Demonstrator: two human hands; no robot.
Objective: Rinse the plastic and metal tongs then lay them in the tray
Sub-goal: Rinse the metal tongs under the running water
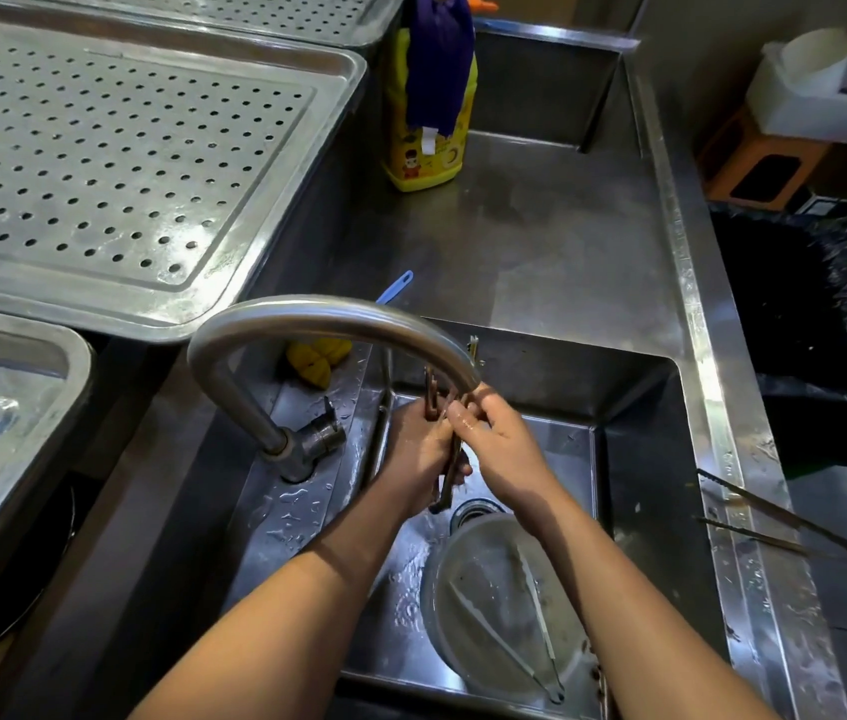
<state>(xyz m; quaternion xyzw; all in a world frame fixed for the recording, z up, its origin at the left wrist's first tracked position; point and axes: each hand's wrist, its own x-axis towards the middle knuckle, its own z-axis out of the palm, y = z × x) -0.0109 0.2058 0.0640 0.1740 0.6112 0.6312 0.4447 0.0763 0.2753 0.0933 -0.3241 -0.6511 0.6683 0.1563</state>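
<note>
Both hands grip tongs under faucet, upright, slightly tilted.

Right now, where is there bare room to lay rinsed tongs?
The big perforated tray left of the faucet is bare. So is the steel counter behind the sink. The basin is crowded: both hands, bowl.

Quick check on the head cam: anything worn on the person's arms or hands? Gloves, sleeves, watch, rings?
Nothing visible. The left hand and right hand are bare, no gloves. Both forearms are uncovered up to the frame's bottom edge, so no sleeve shows. No watch, bracelet or ring can be seen. The fingers look wet and glossy.
</note>
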